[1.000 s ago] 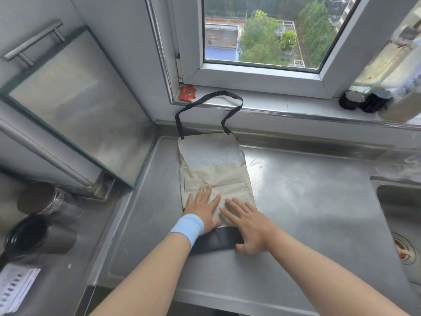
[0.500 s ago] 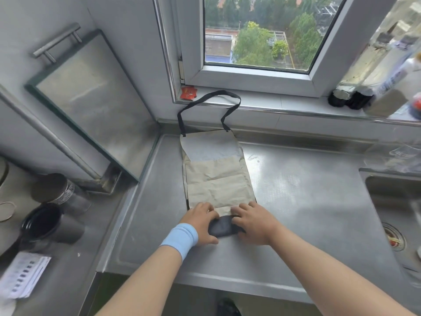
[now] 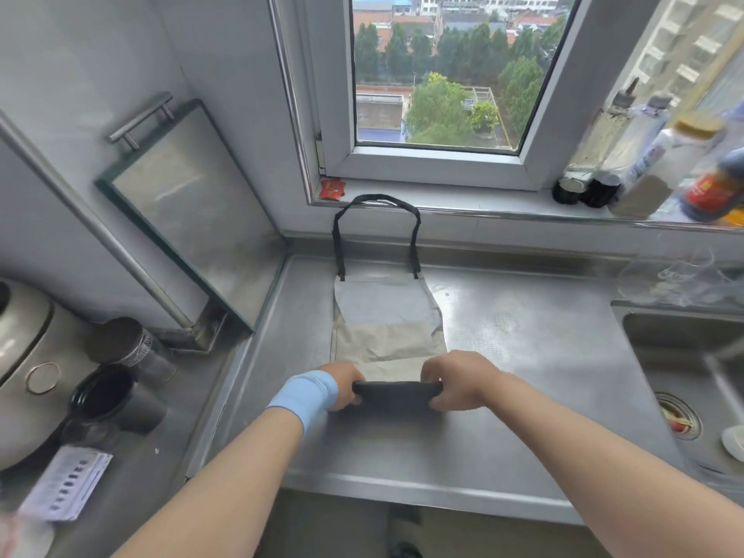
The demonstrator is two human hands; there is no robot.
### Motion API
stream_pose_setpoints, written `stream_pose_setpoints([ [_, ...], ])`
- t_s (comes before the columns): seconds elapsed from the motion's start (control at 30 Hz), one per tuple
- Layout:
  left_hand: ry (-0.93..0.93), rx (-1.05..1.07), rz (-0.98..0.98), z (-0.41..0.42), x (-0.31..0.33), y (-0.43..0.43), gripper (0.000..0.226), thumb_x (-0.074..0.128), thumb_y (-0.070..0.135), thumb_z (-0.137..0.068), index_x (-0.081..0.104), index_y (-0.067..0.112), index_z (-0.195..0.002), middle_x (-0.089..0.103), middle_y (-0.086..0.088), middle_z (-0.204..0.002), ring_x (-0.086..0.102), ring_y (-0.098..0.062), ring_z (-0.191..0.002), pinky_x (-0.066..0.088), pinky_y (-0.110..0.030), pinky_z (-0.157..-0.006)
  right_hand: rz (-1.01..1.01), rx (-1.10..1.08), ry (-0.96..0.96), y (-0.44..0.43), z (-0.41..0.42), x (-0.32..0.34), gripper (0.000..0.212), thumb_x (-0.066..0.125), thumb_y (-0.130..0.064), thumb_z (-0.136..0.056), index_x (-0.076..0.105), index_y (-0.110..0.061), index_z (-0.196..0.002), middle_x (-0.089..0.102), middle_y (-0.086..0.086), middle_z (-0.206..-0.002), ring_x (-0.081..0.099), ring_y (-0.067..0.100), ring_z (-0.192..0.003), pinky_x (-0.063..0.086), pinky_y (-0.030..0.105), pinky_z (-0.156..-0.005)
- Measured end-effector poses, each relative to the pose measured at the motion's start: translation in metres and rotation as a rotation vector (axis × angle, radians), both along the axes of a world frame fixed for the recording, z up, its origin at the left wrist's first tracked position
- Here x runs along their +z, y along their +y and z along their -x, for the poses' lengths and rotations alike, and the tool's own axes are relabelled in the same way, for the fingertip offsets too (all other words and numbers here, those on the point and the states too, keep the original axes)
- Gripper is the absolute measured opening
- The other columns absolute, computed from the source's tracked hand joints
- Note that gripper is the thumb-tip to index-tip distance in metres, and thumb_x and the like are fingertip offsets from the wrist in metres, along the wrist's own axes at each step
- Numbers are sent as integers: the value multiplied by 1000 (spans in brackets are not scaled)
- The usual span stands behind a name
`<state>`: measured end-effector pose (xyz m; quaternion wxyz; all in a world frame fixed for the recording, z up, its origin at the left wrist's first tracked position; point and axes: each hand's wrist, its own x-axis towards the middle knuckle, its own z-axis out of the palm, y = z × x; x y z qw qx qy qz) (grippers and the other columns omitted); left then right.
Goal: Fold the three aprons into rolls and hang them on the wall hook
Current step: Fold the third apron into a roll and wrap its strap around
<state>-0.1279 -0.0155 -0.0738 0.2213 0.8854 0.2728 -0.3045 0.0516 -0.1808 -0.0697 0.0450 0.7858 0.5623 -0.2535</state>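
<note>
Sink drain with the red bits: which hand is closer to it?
Right. The right hand grips the dark apron roll at the end toward the drain; the left hand grips the far end.

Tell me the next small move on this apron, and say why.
Probably turn the dark roll forward, toward the strap. The left hand and right hand each have a grip on one end of it, and most of the beige apron lies flat and unrolled on the counter.

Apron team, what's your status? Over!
Left hand and right hand gripping the roll ends. Apron partly rolled on counter. Nothing blocking.
</note>
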Motion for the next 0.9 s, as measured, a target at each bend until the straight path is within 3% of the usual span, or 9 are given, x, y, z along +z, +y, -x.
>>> stream_pose_setpoints([
  [0.07, 49, 21, 57, -2, 14, 9, 28, 60, 34, -91, 65, 19, -114, 66, -7, -114, 60, -27, -94, 48, -30, -83, 150, -107, 139, 5, -13, 12, 20, 63, -31, -64, 66, -19, -79, 61, -7, -69, 56, 16, -64, 43, 26, -58],
  [0.13, 11, 118, 116, -6, 26, 20, 34, 66, 37, -86, 66, 17, -113, 66, -7, -110, 61, -24, -90, 54, -31, -81, 140, -257, 354, 7, -27, 19, 12, 64, -25, -64, 67, -19, -73, 58, -6, -65, 54, 16, -62, 40, 26, -57],
  [0.23, -174, 323, 197, -12, 34, 41, 28, 75, 33, -77, 70, 17, -99, 68, -4, -94, 67, -23, -85, 61, -35, -73, -27, -488, 656, 14, -43, 18, 11, 66, -18, -62, 68, -17, -72, 60, -3, -67, 56, 17, -65, 43, 28, -63],
  [0.3, -317, 430, 175, -16, 32, 55, 20, 76, 34, -72, 70, 20, -85, 68, -4, -84, 67, -24, -81, 61, -35, -68, -208, -624, 782, 23, -48, 13, 17, 67, -11, -67, 73, -12, -82, 68, 0, -73, 63, 19, -67, 48, 29, -63],
  [0.43, -555, 715, 148, -26, 13, 76, 24, 81, 30, -68, 65, 26, -85, 66, 4, -89, 61, -20, -87, 53, -30, -78, -412, -777, 837, 51, -58, -11, 27, 69, -15, -72, 72, -12, -98, 76, 5, -95, 72, 24, -90, 58, 43, -84],
  [0.6, -702, 891, 97, -52, -11, 93, 38, 78, 22, -77, 58, 28, -108, 60, 6, -113, 55, -17, -100, 40, -23, -82, -423, -803, 628, 93, -68, -45, 19, 57, -19, -83, 59, -23, -102, 68, -2, -101, 65, 19, -95, 53, 43, -88],
  [0.7, -676, 758, -125, -69, -27, 99, 57, 73, 18, -80, 48, 24, -131, 47, 3, -134, 48, -20, -118, 38, -29, -99, -425, -826, 531, 118, -72, -55, 14, 53, -17, -92, 53, -18, -107, 64, 0, -104, 61, 23, -99, 49, 39, -89],
  [0.8, -565, 415, -479, -82, -45, 96, 60, 65, 27, -86, 41, 28, -140, 29, 0, -152, 29, -22, -139, 23, -36, -114, -365, -795, 467, 137, -78, -70, 12, 50, -16, -95, 50, -18, -107, 62, 3, -102, 59, 27, -96, 48, 39, -86],
  [0.9, -378, 104, -395, -91, -65, 89, 57, 48, 39, -95, 27, 34, -148, 13, 2, -160, 9, -19, -147, 5, -38, -120, -294, -749, 373, 149, -82, -80, 9, 49, -22, -97, 46, -18, -104, 62, 4, -99, 58, 29, -93, 47, 41, -82],
])
